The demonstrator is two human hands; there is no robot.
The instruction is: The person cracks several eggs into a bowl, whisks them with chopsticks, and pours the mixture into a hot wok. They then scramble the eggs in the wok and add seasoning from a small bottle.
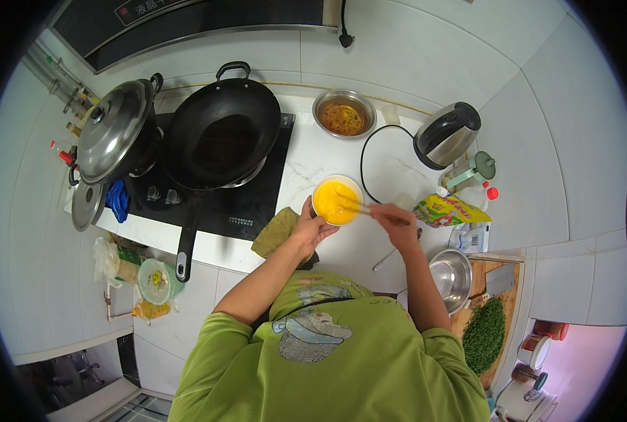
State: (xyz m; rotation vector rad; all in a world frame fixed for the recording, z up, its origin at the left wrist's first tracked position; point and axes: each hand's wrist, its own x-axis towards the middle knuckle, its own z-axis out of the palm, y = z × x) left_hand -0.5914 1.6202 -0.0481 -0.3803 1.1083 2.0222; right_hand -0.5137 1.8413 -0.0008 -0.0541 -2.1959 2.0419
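Observation:
My left hand (311, 228) grips the rim and side of a white bowl (362, 196) that holds beaten yellow egg (330, 203). In my right hand (396, 224) is a pair of chopsticks (361, 208), blurred by motion, with the tips in the egg. A green cloth (275, 232) lies on the counter beside my left wrist. Below my right hand a spoon (385, 260) rests on the white counter. Farther back sits a steel bowl (370, 128) of brownish liquid with bits in it.
A black wok (187, 137) and a lidded pot (114, 132) stand on the gas hob (263, 203) at left. To the right are a glass lid (392, 163), an electric kettle (447, 137), a steel basin (452, 279), and a cutting board (506, 295) with a cleaver (500, 279) and chopped greens (484, 335).

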